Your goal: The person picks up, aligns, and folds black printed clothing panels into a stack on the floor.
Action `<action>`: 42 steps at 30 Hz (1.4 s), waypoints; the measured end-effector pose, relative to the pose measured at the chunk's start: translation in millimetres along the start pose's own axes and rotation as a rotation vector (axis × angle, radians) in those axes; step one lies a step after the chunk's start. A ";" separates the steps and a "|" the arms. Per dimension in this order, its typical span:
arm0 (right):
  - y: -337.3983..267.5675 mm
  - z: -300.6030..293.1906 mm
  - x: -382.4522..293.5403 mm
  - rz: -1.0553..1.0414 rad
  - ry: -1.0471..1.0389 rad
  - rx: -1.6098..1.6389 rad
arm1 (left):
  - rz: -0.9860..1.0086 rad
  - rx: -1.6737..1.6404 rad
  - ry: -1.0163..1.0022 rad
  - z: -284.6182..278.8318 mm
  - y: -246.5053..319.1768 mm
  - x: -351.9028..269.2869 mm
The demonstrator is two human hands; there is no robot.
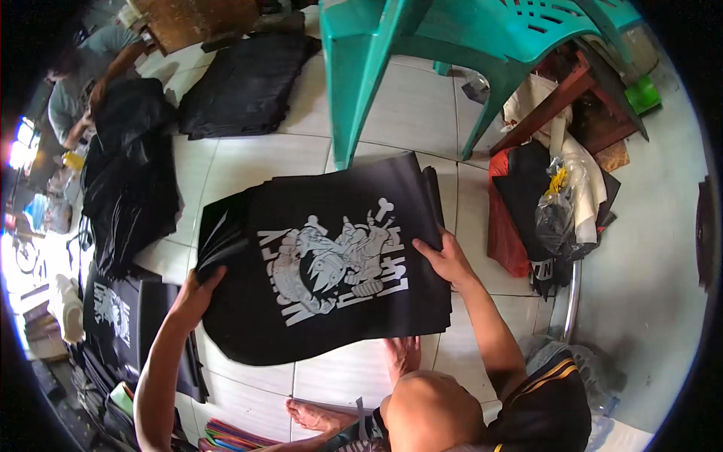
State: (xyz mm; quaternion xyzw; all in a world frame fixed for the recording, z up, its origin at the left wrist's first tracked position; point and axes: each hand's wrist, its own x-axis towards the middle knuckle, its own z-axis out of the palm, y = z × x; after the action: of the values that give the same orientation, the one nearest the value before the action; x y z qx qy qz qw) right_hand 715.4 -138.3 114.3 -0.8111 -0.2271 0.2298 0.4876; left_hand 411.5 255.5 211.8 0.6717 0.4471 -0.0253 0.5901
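A stack of black fabric sheets (333, 305) is held up before me, its top sheet bearing a white printed cartoon figure and lettering. My left hand (199, 294) grips the left edge, where the layers curl and fan apart. At the right edge my right hand (449, 257) pinches the stack, thumb on top. The sheets hang above the tiled floor, and my feet show beyond their near edge. To the left of my left arm lie more printed black pieces (113, 313).
A green plastic chair (361, 62) stands ahead. Black fabric piles (243, 85) lie at the upper left, near another person (93, 73). Bags and cloth (508, 226) sit at the right by a wooden frame (570, 107). Colourful strips (237, 435) lie at the bottom.
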 end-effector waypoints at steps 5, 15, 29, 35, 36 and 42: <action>58.0 22.1 42.4 0.417 -0.114 -0.073 | -0.065 0.023 -0.131 28.9 -65.3 125.8; 41.0 39.2 78.1 0.298 0.256 -0.405 | 0.130 0.378 0.300 59.2 -83.9 138.8; 38.8 57.5 65.3 0.107 0.544 -0.731 | 0.081 0.410 0.323 65.3 -100.1 180.1; 44.6 60.9 70.1 0.042 0.567 -0.864 | 0.350 0.766 0.619 65.6 -111.6 173.1; 55.3 61.0 70.6 0.135 0.585 -0.847 | 0.351 0.749 0.629 73.1 -104.9 174.3; 99.5 50.2 75.9 0.288 0.484 -0.691 | 0.078 0.609 0.481 104.3 -84.3 174.9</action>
State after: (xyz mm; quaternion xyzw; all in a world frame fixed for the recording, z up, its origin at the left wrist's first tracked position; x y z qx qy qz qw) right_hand 760.1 -100.8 -7.4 -0.9802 -0.0545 0.0098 0.1902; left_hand 514.5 262.2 17.2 0.8193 0.5189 0.0241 0.2426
